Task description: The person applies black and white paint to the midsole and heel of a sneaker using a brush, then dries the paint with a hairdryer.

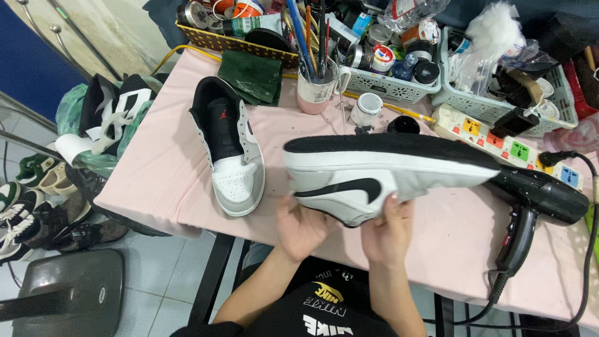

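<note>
A white and grey sneaker [380, 178] with a black sole and black side mark is held on its side, sole away from me, above the pink table [168, 181]. My left hand [301, 228] grips it from below near the heel end. My right hand [387, 234] holds its underside near the middle, fingers curled over the upper. Its matching sneaker [228, 146], with a black lining and grey toe, lies flat on the table to the left, toe toward me.
A black hair dryer [536, 200] lies at the right with its cord trailing off the edge. Behind stand a power strip [499, 140], a mug of brushes [317, 87], baskets of jars and tins [387, 78], and a green cloth [253, 75]. Several shoes [37, 206] sit on the floor at left.
</note>
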